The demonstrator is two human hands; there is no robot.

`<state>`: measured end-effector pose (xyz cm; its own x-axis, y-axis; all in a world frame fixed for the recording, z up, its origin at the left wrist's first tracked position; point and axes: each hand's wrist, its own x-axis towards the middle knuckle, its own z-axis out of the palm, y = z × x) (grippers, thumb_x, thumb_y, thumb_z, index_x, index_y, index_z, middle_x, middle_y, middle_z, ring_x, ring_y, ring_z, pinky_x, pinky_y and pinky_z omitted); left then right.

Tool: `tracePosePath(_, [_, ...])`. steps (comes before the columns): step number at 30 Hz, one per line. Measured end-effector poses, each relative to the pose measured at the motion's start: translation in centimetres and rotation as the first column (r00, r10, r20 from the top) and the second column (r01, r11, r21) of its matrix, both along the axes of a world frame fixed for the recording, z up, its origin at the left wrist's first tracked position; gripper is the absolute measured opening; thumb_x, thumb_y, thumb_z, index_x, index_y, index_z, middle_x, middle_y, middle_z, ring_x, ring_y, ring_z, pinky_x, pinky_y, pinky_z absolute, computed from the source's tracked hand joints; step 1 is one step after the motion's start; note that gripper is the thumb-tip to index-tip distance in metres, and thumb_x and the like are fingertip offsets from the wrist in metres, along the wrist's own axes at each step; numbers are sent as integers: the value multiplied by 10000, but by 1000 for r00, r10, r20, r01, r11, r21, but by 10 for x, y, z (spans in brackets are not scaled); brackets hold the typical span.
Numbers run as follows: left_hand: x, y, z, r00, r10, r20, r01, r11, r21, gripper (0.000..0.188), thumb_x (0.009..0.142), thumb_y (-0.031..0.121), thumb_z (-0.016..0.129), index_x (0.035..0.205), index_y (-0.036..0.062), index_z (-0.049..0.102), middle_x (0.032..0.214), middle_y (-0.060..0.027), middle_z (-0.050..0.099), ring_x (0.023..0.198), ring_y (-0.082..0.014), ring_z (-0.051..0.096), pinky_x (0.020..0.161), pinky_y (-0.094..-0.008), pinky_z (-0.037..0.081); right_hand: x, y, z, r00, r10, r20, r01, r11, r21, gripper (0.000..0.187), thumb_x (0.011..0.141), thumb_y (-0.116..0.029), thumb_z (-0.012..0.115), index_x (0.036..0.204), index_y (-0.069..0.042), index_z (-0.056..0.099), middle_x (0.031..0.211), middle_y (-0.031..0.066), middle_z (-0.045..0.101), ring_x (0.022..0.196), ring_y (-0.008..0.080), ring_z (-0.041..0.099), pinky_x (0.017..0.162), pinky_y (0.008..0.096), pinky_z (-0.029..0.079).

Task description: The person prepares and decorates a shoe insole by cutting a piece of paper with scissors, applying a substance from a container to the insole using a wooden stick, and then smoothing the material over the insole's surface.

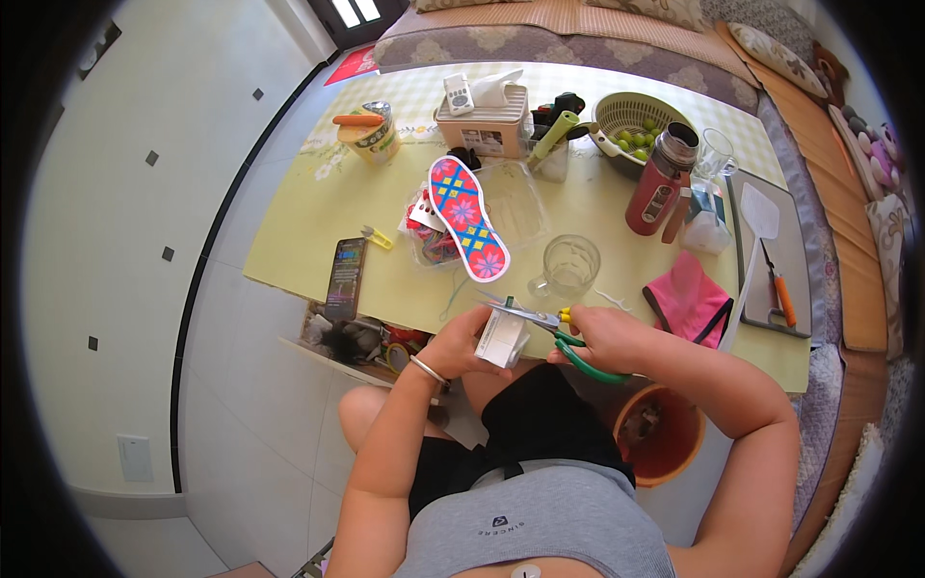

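Note:
My left hand (457, 347) grips a small white box (500, 339) over my lap, just off the table's front edge. My right hand (609, 339) is closed round the green handles of a pair of scissors (585, 363). The scissors' blades lie across the top of the box, pointing left; whether they cut into it I cannot tell. Beyond my hands stands a clear glass mug (570, 267). A patterned insole (466, 218) in red, blue and yellow rests over a clear plastic tray (523, 204) of small items. Yellow thread snips (379, 238) lie left of the tray, near a phone (345, 279).
An open thermos flask (655, 188) stands at the right, before a colander (607, 144) of green fruit. A pink cloth (686, 297) lies beside a board (785, 241) with a spatula and orange-handled knife. A tissue box (482, 125) stands at the back. Below is an orange bucket (665, 472).

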<state>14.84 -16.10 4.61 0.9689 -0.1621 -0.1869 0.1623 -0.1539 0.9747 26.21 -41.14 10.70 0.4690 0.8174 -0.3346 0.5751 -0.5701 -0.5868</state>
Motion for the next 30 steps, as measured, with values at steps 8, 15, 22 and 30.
tracePosePath(8, [4,-2,6,1000,-3,-25,2,999,-43,921,541,125,951,1333,16,493,1169,-47,603,1095,-162,562,977,-329,448,-1,-4,-10,988,-62,144,58,998,35,711,794,-629,686,1002,42,569,919,248,656,892,429,645,777,470,509])
tracePosePath(15, [7,0,4,1000,-9,-5,9,1000,-20,915,561,106,936,1353,13,486,1208,-65,593,1140,-175,551,999,-331,435,-1,-4,-7,966,-75,246,67,997,41,731,776,-627,697,1025,48,566,930,246,659,909,408,649,788,459,516])
tracePosePath(22, [1,-2,9,999,7,40,-10,997,72,868,582,92,919,1342,33,503,1163,-66,598,1083,-183,565,949,-334,463,-1,-3,2,964,-77,255,79,997,3,752,768,-635,699,1037,56,573,933,238,665,919,382,660,786,446,523])
tracePosePath(30, [-18,30,39,997,40,67,-53,979,196,799,697,264,862,1370,20,506,1231,-110,607,956,-153,596,700,-265,501,-2,-5,-1,953,-79,291,70,997,42,744,775,-643,685,1015,51,569,921,224,676,902,372,669,780,438,527])
